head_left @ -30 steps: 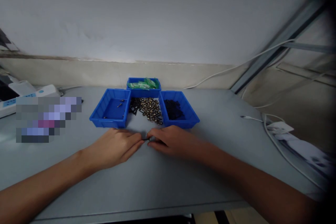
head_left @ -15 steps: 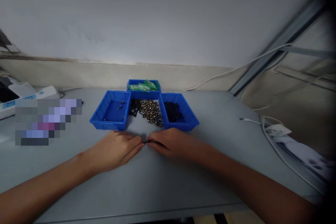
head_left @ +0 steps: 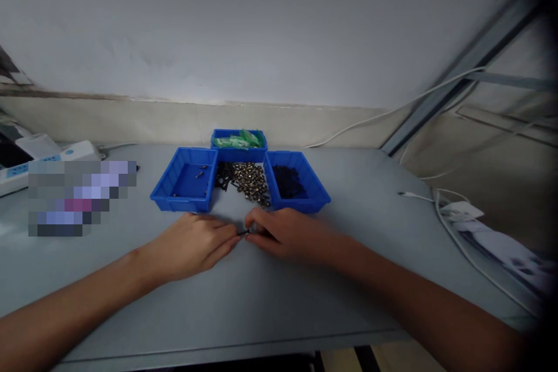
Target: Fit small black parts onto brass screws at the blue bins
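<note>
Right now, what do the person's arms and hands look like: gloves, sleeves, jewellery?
The left hand and right hand are bare: no gloves or rings visible. The left forearm and right forearm show no sleeve, watch or wristband in view.

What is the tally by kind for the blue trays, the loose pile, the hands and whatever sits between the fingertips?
Blue trays: 3 (left, back, right)
Loose pile of metal parts: 1
Hands: 2 (left hand, right hand)
Small dark part between the fingertips: 1
Total: 7
</note>
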Tool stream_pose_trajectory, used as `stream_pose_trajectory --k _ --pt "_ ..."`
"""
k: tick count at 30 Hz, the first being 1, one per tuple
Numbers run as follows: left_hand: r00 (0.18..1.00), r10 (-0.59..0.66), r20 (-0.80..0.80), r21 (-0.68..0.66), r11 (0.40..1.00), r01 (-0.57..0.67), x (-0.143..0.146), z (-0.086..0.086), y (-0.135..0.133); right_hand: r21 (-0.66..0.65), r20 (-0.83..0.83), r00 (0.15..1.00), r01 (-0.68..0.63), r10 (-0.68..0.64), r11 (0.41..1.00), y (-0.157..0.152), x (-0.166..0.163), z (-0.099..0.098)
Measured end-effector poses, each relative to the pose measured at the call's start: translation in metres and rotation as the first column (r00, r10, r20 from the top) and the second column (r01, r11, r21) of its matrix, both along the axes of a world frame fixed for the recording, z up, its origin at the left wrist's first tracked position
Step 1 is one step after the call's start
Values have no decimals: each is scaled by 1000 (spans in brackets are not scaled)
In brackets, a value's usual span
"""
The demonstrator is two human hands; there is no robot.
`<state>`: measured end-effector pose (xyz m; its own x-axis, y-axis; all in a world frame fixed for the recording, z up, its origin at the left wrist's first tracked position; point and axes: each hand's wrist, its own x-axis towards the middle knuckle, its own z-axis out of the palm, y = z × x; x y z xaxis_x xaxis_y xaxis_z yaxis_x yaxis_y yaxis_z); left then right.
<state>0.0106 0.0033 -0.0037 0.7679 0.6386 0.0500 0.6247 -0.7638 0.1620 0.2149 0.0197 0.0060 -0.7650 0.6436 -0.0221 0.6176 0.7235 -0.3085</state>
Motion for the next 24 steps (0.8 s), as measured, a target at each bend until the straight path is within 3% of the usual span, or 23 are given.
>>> stream_pose_trajectory --k 9,17,24 --pt "1000 -7 16 31 999 6 0 0 -1 70 57 995 -83 79 994 0 -1 1" --pt "999 -32 15 31 999 31 -1 1 -1 -65 6 1000 2 -2 998 0 2 2" --pt "999 -47 16 40 998 47 1 1 -1 -55 52 998 -30 33 998 -1 0 5"
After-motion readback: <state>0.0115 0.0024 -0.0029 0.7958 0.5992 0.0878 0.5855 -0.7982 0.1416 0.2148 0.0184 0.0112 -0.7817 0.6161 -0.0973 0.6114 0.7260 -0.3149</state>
